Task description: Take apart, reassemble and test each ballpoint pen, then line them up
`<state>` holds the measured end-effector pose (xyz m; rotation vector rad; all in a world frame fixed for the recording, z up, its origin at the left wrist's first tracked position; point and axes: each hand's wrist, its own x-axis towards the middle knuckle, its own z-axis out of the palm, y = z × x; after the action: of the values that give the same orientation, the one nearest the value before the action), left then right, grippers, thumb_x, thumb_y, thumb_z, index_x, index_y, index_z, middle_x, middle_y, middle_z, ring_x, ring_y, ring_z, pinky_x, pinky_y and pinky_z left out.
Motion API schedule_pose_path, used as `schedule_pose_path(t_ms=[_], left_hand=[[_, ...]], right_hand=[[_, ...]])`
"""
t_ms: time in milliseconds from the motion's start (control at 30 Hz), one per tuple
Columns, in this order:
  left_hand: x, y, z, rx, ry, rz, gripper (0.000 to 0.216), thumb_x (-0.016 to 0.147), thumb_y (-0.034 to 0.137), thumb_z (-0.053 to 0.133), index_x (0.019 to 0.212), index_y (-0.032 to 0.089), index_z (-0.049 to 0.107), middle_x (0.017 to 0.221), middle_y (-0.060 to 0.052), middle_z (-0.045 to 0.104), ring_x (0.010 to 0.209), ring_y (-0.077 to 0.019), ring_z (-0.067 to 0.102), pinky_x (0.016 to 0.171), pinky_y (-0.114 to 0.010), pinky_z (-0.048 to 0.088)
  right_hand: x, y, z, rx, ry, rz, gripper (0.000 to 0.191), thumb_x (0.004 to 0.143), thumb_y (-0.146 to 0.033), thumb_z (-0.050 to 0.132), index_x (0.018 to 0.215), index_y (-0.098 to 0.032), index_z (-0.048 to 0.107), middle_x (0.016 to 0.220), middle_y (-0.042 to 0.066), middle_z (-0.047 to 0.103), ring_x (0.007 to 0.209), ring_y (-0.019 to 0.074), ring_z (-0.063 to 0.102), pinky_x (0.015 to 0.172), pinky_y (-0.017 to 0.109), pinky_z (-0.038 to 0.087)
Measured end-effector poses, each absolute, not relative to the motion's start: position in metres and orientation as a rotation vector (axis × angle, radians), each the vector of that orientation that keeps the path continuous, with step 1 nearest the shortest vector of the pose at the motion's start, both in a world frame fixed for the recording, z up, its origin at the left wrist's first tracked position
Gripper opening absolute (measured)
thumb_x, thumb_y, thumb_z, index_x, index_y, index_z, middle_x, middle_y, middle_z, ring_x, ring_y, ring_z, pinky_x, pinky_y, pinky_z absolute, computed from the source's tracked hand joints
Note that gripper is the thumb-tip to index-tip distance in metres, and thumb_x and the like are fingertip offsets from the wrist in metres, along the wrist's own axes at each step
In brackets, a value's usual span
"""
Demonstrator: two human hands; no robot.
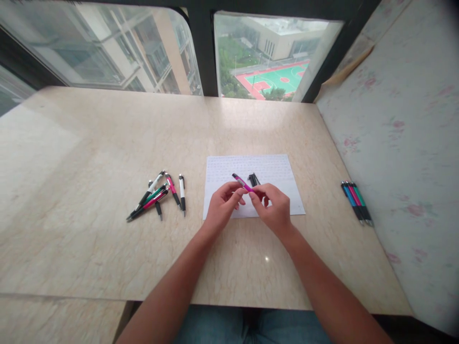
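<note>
Purple pen [243, 183]; illegible writing [247, 165] on paper [275, 174]

Bare hands [274, 209], bare forearms [177, 282] tapering towards the wrists, and faded blue denim trousers [213, 326].

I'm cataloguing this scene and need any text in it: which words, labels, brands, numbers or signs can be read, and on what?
None can be read.
Sheet of paper: rows of writing, too small and faint to read.
Held purple pen part: any print is too small to tell.
Pens at the left and pens at the right: no legible print.
Sports court outside: painted lines, no readable words.
</note>
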<state>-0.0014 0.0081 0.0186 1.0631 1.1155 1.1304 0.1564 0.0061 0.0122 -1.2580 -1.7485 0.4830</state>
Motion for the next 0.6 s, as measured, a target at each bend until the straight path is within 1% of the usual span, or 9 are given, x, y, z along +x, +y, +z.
schedule_pose_path(t_ms=[67,167,267,400,533,600], left_hand=[[-0.002,0.008,0.019,1.052,1.131,1.127,0.031,0.082,0.044,0.07,0.093,0.015,0.066,0.077,-0.003,0.066,0.061,-0.0112,0.057,0.055,-0.023,0.042],[-0.003,0.008,0.019,1.038,1.148,1.131,0.028,0.081,0.042,0.071,0.089,0.015,0.067,0.07,-0.001,0.064,0.059,-0.0103,0.055,0.055,-0.023,0.04],[-0.004,0.009,0.018,1.022,1.133,1.139,0.029,0.082,0.042,0.069,0.09,0.015,0.067,0.073,-0.002,0.066,0.06,-0.0104,0.054,0.055,-0.023,0.04],[-0.003,0.01,0.017,0.986,1.119,1.145,0.03,0.084,0.043,0.068,0.091,0.014,0.067,0.081,-0.006,0.07,0.063,-0.011,0.056,0.057,-0.024,0.041],[-0.002,0.01,0.016,0.966,1.115,1.134,0.031,0.083,0.043,0.068,0.093,0.014,0.068,0.081,-0.006,0.07,0.065,-0.0116,0.057,0.059,-0.024,0.043],[-0.002,0.01,0.016,0.956,1.113,1.12,0.031,0.083,0.043,0.068,0.093,0.014,0.069,0.081,-0.007,0.07,0.065,-0.0118,0.057,0.059,-0.024,0.043]], right_hand=[[0.152,0.003,0.009,-1.202,-1.844,0.464,0.013,0.092,-0.029,0.056,0.09,-0.02,0.066,0.074,0.003,0.066,0.062,0.0131,0.057,0.056,0.027,0.045],[0.153,0.004,0.006,-1.127,-1.928,0.459,0.011,0.092,-0.027,0.057,0.092,-0.021,0.066,0.077,0.003,0.067,0.064,0.0134,0.058,0.059,0.027,0.047],[0.165,0.012,0.004,-1.107,-1.96,0.457,0.012,0.093,-0.026,0.056,0.096,-0.02,0.066,0.084,0.004,0.069,0.069,0.0141,0.06,0.063,0.027,0.048],[0.188,0.027,-0.003,-1.364,-1.864,0.295,0.022,0.096,-0.022,0.048,0.099,-0.02,0.069,0.092,0.007,0.069,0.073,0.0163,0.062,0.068,0.03,0.049],[0.2,0.035,-0.013,-1.493,-1.982,0.241,0.023,0.092,-0.021,0.052,0.104,-0.021,0.072,0.1,0.009,0.07,0.093,0.0225,0.064,0.079,0.034,0.05],[0.2,0.036,-0.015,-1.505,-2.031,0.243,0.024,0.092,-0.021,0.052,0.106,-0.021,0.072,0.101,0.01,0.069,0.096,0.0235,0.063,0.081,0.036,0.05]])
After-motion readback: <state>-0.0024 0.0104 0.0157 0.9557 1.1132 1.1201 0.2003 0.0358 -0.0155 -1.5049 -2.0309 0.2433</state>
